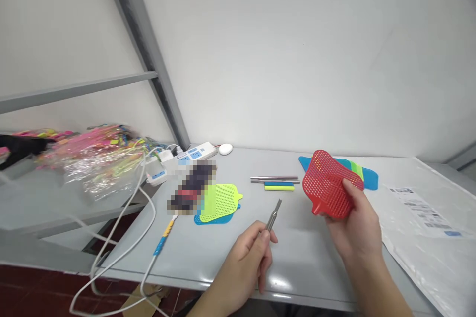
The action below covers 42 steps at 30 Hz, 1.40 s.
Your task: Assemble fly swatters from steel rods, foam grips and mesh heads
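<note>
My left hand is closed round a slim metal telescopic rod, its tip pointing up and away from me. In my right hand I grip a red perforated fly swatter head, its short socket turned toward the rod; the two are apart. Behind it lie blue swatter heads with a yellow-green piece. To the left, a yellow-green swatter head rests on a blue one. Between these groups lie metal rods, a blue handle sleeve and a yellow-green one.
A blurred-out phone lies at the left with a white cable running from it. Power strips and a white oval object sit behind. A white plastic package covers the right side; bagged colourful items are far left.
</note>
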Each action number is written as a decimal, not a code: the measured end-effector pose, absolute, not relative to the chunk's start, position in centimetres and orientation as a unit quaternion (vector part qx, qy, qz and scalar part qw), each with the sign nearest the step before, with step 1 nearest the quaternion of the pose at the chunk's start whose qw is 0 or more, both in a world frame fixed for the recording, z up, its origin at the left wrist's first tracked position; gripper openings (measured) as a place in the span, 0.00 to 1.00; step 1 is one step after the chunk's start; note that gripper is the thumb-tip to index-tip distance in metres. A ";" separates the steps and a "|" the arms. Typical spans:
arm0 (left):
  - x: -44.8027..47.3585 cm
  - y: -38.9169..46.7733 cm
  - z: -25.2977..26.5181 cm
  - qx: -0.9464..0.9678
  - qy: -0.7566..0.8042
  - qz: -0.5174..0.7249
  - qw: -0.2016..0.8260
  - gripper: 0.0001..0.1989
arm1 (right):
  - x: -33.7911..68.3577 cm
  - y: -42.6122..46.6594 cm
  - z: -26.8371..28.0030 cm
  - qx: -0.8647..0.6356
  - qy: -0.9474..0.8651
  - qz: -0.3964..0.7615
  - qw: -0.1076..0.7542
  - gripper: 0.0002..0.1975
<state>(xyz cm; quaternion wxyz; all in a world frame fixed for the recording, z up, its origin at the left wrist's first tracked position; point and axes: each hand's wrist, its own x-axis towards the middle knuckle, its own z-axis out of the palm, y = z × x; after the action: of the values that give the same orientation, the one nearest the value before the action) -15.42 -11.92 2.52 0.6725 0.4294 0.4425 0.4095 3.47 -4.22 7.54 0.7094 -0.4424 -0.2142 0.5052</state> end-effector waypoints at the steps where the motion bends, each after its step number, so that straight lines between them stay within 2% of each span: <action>1: -15.2 -11.5 2.6 0.450 0.446 0.389 0.669 0.18 | 3.7 -4.2 7.2 -0.445 -0.190 0.495 0.721 0.15; 4: -14.6 -10.6 3.1 0.497 0.457 0.319 0.665 0.19 | 4.1 -4.5 6.0 -0.493 -0.174 0.423 0.740 0.15; 8: -14.4 -10.3 3.2 0.518 0.487 0.269 0.650 0.21 | 4.2 -5.4 4.6 -0.514 -0.251 0.367 0.733 0.17; 15: -14.4 -10.6 2.6 0.539 0.498 0.263 0.626 0.22 | 4.2 -5.5 3.7 -0.508 -0.272 0.414 0.704 0.20; 27: -14.9 -10.6 2.7 0.555 0.485 0.264 0.622 0.22 | 4.1 -5.8 3.4 -0.456 -0.321 0.439 0.705 0.15; 30: -15.3 -10.6 3.0 0.531 0.460 0.267 0.660 0.21 | 4.0 -6.3 3.4 -0.442 -0.333 0.465 0.691 0.14; 34: -15.5 -11.1 3.5 0.429 0.374 0.266 0.778 0.20 | 3.8 -7.2 4.1 -0.423 -0.353 0.495 0.671 0.14; 37: -15.3 -11.5 4.1 0.369 0.326 0.277 0.825 0.20 | 3.8 -7.3 4.9 -0.406 -0.377 0.509 0.658 0.11; 39: -15.2 -11.5 4.7 0.376 0.335 0.272 0.820 0.20 | 3.8 -7.2 5.5 -0.391 -0.392 0.514 0.655 0.09; 42: -15.3 -11.4 6.0 0.468 0.410 0.263 0.737 0.18 | 3.6 -7.1 5.9 -0.391 -0.399 0.509 0.654 0.08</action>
<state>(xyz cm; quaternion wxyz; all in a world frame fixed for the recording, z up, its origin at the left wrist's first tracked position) -15.28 -11.37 5.97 0.7373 0.4683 0.4096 0.2633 3.62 -7.14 5.93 0.6542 -0.3915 -0.3991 0.5094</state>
